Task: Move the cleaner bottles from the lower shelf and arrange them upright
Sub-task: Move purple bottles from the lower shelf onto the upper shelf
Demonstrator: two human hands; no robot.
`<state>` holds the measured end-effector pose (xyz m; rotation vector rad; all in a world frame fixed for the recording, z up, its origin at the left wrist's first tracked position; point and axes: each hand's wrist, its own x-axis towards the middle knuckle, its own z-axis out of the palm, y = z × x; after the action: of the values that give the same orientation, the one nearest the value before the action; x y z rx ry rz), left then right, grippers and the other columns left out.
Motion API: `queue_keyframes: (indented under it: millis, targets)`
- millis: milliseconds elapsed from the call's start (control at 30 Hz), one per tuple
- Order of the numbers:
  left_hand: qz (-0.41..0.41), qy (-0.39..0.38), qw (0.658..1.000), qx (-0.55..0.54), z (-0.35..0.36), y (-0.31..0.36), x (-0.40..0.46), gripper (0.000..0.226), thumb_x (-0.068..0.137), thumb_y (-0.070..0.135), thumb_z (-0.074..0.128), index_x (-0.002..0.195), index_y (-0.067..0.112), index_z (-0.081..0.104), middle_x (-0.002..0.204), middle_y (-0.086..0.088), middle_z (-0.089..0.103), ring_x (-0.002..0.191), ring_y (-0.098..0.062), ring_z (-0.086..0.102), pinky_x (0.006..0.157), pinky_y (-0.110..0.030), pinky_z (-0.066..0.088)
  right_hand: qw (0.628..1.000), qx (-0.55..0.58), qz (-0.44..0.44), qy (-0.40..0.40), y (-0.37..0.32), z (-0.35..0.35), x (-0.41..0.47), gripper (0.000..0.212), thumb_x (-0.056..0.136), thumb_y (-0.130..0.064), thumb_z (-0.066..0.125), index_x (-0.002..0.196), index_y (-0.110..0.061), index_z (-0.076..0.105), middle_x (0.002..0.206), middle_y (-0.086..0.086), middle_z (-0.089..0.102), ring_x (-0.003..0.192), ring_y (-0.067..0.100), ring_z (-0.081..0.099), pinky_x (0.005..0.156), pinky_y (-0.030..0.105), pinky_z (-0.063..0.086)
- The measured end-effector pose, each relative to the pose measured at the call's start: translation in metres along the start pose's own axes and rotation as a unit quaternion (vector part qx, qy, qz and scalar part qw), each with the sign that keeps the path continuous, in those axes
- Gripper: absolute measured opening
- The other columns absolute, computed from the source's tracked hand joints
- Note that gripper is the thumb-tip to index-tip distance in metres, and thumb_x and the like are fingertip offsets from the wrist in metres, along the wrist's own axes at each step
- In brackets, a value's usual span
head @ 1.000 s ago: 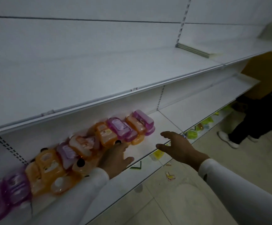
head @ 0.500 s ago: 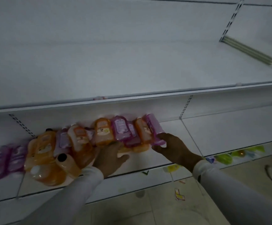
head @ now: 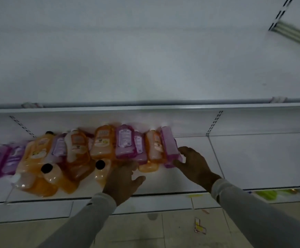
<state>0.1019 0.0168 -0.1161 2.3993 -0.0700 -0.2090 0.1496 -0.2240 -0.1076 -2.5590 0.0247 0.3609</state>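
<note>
Orange and purple bottles (head: 102, 142) lie in an overlapping heap on the lower shelf (head: 253, 158), so blurred and stacked that an exact count is uncertain: roughly six purple and seven or so orange, the leftmost purple one cut off by the frame edge. The right hand (head: 194, 165) reaches forward in a grey sleeve and curls its thumb and fingers round the end purple bottle (head: 169, 147) at the heap's right. The left hand (head: 122, 181) stretches to the heap's front edge with thumb spread, fingertips hidden against the bottles, so its grasp cannot be told.
</note>
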Motion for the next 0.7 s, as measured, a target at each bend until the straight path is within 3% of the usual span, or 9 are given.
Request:
queue_keyframes:
  millis: [100, 200, 300, 467, 567, 700]
  targets:
    - [0.03, 0.003, 0.999, 0.011, 0.013, -0.014, 0.016, 0.037, 0.082, 0.043, 0.069, 0.114, 0.027, 0.058, 0.105, 0.014, 0.06, 0.092, -0.007, 0.057, 0.081, -0.021, 0.046, 0.999, 0.025, 0.033, 0.022, 0.001, 0.013, 0.028, 0.06, 0.087, -0.042, 0.066, 0.137, -0.014, 0.046, 0.127, 0.003, 0.056, 0.107, 0.019, 0.057, 0.08, 0.011, 0.043]
    - [0.044, 0.01, 0.999, 0.018, 0.022, -0.029, 0.027, 0.036, 0.083, 0.045, 0.067, 0.115, 0.029, 0.058, 0.103, 0.017, 0.057, 0.091, -0.005, 0.055, 0.079, -0.016, 0.042, 0.998, 0.034, 0.047, 0.032, -0.003, 0.035, 0.05, 0.062, 0.084, -0.046, 0.069, 0.132, -0.013, 0.047, 0.12, 0.005, 0.059, 0.108, 0.025, 0.06, 0.088, 0.028, 0.049]
    - [0.042, 0.007, 0.999, 0.009, 0.028, -0.042, 0.028, 0.038, 0.085, 0.043, 0.067, 0.118, 0.028, 0.057, 0.101, 0.016, 0.056, 0.09, -0.003, 0.054, 0.077, -0.01, 0.039, 0.995, 0.061, 0.045, 0.059, 0.0, 0.056, 0.065, 0.064, 0.08, -0.049, 0.07, 0.128, -0.014, 0.046, 0.114, 0.004, 0.06, 0.103, 0.024, 0.061, 0.088, 0.034, 0.054]
    - [0.025, -0.001, 1.0, 0.0, 0.038, -0.051, 0.021, 0.042, 0.085, 0.039, 0.067, 0.122, 0.022, 0.057, 0.101, 0.014, 0.053, 0.092, -0.002, 0.052, 0.077, -0.006, 0.038, 0.989, 0.095, 0.095, 0.064, 0.016, 0.065, 0.074, 0.053, 0.085, -0.046, 0.068, 0.121, -0.012, 0.05, 0.105, 0.001, 0.06, 0.086, 0.016, 0.054, 0.061, 0.014, 0.042]
    - [0.016, -0.009, 1.0, -0.001, 0.05, -0.043, 0.023, 0.042, 0.086, 0.04, 0.066, 0.122, 0.021, 0.056, 0.105, 0.012, 0.055, 0.094, -0.003, 0.053, 0.083, -0.011, 0.043, 0.987, 0.099, 0.106, 0.076, 0.032, 0.059, 0.072, 0.046, 0.087, -0.046, 0.064, 0.117, -0.013, 0.052, 0.105, 0.003, 0.063, 0.085, 0.02, 0.057, 0.071, 0.027, 0.049]
    - [0.016, -0.02, 1.0, 0.002, 0.077, -0.019, 0.038, 0.041, 0.087, 0.041, 0.064, 0.123, 0.022, 0.056, 0.111, 0.009, 0.058, 0.094, -0.005, 0.053, 0.083, -0.016, 0.042, 0.982, 0.114, 0.129, 0.084, 0.071, 0.041, 0.063, 0.045, 0.085, -0.051, 0.064, 0.111, -0.015, 0.055, 0.095, 0.0, 0.059, 0.088, 0.026, 0.059, 0.074, 0.028, 0.041]
